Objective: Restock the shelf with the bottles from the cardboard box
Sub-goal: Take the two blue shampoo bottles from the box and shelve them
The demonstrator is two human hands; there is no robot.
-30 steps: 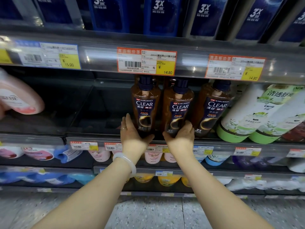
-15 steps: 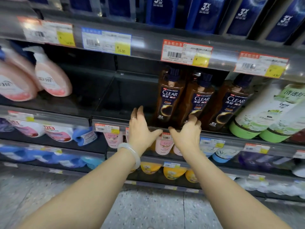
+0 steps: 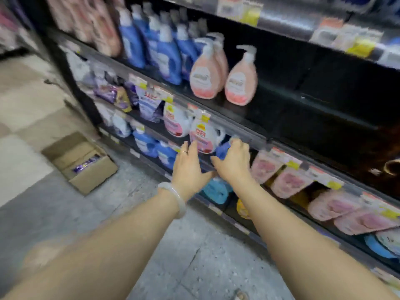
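An open cardboard box [image 3: 91, 176] sits on the floor at the left, with dark bottles with purple labels [image 3: 86, 165] lying inside. My left hand [image 3: 189, 169] and my right hand [image 3: 232, 163] are stretched out side by side in front of a lower shelf edge [image 3: 255, 137], fingers apart and holding nothing. A brown bottle [image 3: 389, 167] shows only as a dark sliver at the far right edge. The whole view is blurred by motion.
Pink pump bottles [image 3: 240, 83] and blue bottles [image 3: 168, 55] stand on the shelf above my hands, with a dark bare stretch [image 3: 313, 94] to their right. Refill pouches [image 3: 201, 137] hang along the lower rows. Grey speckled floor [image 3: 151, 256] lies between me and the box.
The view has swung left and down, away from the brown bottles. Both hands have let go of them and come down to the lower shelf. The box has come into view.
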